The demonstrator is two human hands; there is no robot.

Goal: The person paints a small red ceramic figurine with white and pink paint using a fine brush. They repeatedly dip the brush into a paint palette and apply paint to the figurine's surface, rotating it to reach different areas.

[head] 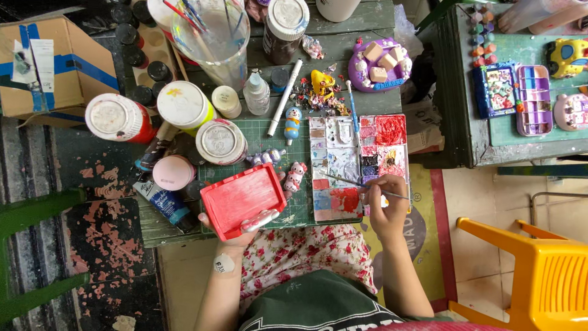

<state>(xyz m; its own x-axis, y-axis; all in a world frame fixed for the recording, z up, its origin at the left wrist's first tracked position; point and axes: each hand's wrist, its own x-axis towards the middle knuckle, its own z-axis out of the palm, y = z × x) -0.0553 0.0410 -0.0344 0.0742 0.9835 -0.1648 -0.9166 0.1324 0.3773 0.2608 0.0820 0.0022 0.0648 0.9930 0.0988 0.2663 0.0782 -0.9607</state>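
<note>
My left hand grips a red rectangular tray-shaped piece from below, its face streaked with pale paint, thumb on its lower edge. My right hand pinches a thin paintbrush whose tip rests on the paint palette, near a red blot in a lower well. The palette lies on a green cutting mat. Small painted figurines stand on the mat between the two hands.
Paint jars with white lids cluster at the left beside a clear cup of brushes. A purple figure sits at the back. A cardboard box is far left, a yellow plastic chair lower right.
</note>
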